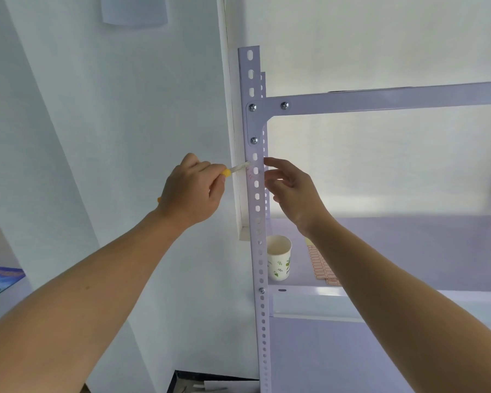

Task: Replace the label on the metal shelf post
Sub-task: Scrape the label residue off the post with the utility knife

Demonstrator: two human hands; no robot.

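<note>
Scraping old label remnant [249, 172] off post [258, 236], below the bracket [253, 123]: left grip [193, 191] clasping yellow-handled scraper [237, 167]; right grip [291, 188] spread, beside post. Next likely: clearing residue, fetching label sheet [322, 269] on shelf [408, 251].

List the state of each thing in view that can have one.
left hand, grips the scraper
right hand, open beside the shelf post
scraper, tip against the shelf post
shelf post, upright, bolted
paper cup, upright on the shelf
label sheet, flat on the shelf

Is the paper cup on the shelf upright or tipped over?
Upright: the paper cup stands on its base on the shelf, mouth facing up.
</note>
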